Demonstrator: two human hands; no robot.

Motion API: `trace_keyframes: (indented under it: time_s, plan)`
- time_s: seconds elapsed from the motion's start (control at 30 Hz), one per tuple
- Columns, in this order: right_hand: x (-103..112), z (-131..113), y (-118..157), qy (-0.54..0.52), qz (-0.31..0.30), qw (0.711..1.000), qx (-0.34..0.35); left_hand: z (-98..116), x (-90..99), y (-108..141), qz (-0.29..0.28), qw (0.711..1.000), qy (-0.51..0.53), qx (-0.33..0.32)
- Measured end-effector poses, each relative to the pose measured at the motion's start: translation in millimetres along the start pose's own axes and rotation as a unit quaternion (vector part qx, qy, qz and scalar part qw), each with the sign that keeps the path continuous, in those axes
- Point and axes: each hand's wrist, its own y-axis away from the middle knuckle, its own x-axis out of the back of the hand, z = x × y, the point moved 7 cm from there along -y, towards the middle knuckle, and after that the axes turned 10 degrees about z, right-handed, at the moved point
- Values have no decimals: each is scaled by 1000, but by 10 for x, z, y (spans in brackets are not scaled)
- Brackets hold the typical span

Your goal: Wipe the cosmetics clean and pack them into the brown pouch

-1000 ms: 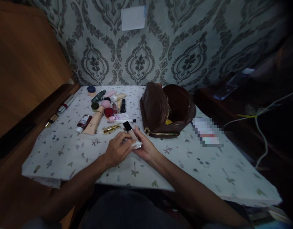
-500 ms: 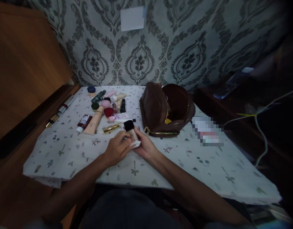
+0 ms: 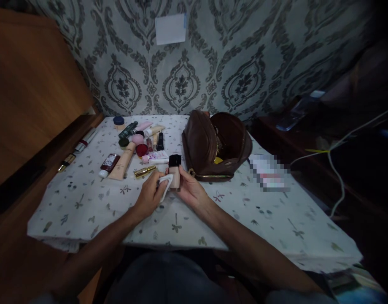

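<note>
My right hand (image 3: pixel 194 191) is closed around a small bottle (image 3: pixel 174 179) of beige liquid with a black cap, held upright above the table. My left hand (image 3: pixel 149 195) pinches a white cloth (image 3: pixel 165 185) against the left side of this bottle. Just beyond my left hand lies a gold tube (image 3: pixel 145 171). A brown bag (image 3: pixel 202 143) stands unzipped behind my right hand, with something yellow (image 3: pixel 218 160) inside it.
Several cosmetics, among them a beige tube (image 3: pixel 124 162), a dark red bottle (image 3: pixel 110 162) and a red-lidded jar (image 3: pixel 141 150), lie on the patterned tablecloth (image 3: pixel 95 202) at the left. A blurred-out item (image 3: pixel 270 173) is right of the bag.
The bottle has turned more upright. The cloth has moved from its base to its left side, along with my left hand. The whole view has shifted slightly.
</note>
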Motion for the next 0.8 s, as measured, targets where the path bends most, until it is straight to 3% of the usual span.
trace_keyframes:
  time_s: [0.1,0.17,0.27,0.4,0.5,0.6,0.8]
  plan:
    - [-42,-77,20,11,-12,999,40,-136,-78,44,-42,987,71,137]
    - [-67,-131,45,15,-14,997,74,-181,-183,111,-96,959,146,223]
    - [-135,-161,107,36,-28,993,105,-197,-313,218,-151,890,273,332]
    - [-228,-222,204,106,-41,983,143,-306,-340,317,-121,795,375,461]
    - [-277,-412,295,179,-36,964,196,-383,-299,321,-88,778,390,485]
    - [-352,-608,424,287,-45,935,204,-407,-274,322,-66,773,395,493]
    - [-613,-1047,772,451,-76,859,228,-295,-262,292,-61,761,413,496]
